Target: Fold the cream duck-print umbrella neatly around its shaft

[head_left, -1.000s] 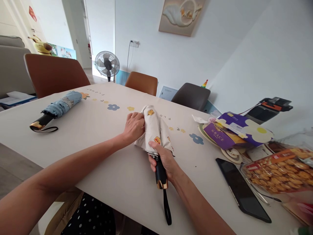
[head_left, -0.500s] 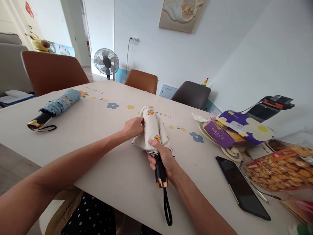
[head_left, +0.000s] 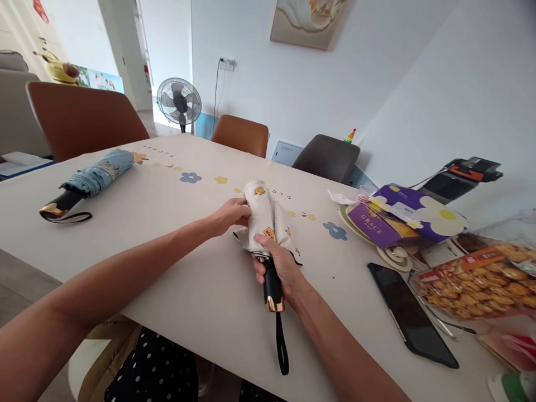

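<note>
A folded white umbrella (head_left: pixel 260 215) with small yellow and orange cartoon prints lies in front of me, its black handle with a gold end pointing my way. My right hand (head_left: pixel 278 265) wraps round the top of that handle, thumb resting on the fabric. A black wrist strap hangs from the handle's end. On the umbrella's left side, my left hand (head_left: pixel 231 216) pinches the fabric, its fingertips partly hidden. Some cloth stands loose on both sides near the handle. Further left lies a blue folded umbrella (head_left: pixel 100 173), also with a black and gold handle.
The table's pale cloth (head_left: pixel 201 312) has printed flowers. On the right are a dark smartphone (head_left: pixel 412 312), a purple tissue box (head_left: pixel 377 223), a pack of cookies (head_left: pixel 481 285) and eyeglasses. Chairs (head_left: pixel 238 137) and a fan (head_left: pixel 179 101) stand beyond the far edge.
My left hand has shifted slightly on the fabric, and its fingers have changed position. The loose cloth at the lower left has moved. My right hand keeps its grip on the handle.
</note>
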The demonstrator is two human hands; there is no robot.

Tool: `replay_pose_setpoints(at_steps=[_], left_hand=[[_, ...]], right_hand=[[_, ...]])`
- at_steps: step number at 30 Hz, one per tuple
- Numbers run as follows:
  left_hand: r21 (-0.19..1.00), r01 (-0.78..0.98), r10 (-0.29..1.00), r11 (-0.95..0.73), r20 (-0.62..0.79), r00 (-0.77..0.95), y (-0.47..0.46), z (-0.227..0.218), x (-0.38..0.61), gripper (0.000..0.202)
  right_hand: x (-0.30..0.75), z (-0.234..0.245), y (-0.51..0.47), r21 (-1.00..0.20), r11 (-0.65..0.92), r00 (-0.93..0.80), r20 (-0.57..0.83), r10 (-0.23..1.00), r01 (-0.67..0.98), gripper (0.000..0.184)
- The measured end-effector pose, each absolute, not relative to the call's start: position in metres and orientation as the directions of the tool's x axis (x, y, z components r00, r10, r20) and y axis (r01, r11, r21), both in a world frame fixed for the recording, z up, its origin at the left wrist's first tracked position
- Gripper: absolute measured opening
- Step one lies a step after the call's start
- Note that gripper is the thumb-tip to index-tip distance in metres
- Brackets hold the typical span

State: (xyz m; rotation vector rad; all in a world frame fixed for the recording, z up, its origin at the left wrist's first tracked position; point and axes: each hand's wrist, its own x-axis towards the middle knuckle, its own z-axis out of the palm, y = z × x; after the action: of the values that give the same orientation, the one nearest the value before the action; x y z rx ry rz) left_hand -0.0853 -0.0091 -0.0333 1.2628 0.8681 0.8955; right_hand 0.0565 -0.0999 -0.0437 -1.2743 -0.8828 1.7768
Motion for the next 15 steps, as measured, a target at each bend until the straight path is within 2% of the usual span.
replay_pose_setpoints(at_steps=[2,6,10,15], left_hand=[[0.975,-0.152,0.904,0.161,-0.084,0.419,-0.012,-0.033,-0.084,0.013],[0.937,-0.217,0.875,0.275,-0.151,0.459,-0.019,-0.035,-0.078,0.028],[0.851,-0.374,0.86,0.37,-0.161,0.484,-0.026,-0.038,-0.072,0.035],[0.825,-0.447,0.904,0.346,-0.165,0.394,-0.031,-0.036,-0.068,0.039]], right_hand=[[0.057,-0.045,-0.099,-0.867,-0.466,-0.198,-0.433,0.879,-0.174,0.035],[0.052,-0.044,-0.102,-0.88,-0.462,-0.169,-0.442,0.881,-0.11,0.033],[0.045,-0.042,-0.106,-0.887,-0.461,-0.138,-0.452,0.881,-0.036,0.029],[0.042,-0.042,-0.109,-0.897,-0.441,-0.147,-0.433,0.889,-0.025,0.029]])
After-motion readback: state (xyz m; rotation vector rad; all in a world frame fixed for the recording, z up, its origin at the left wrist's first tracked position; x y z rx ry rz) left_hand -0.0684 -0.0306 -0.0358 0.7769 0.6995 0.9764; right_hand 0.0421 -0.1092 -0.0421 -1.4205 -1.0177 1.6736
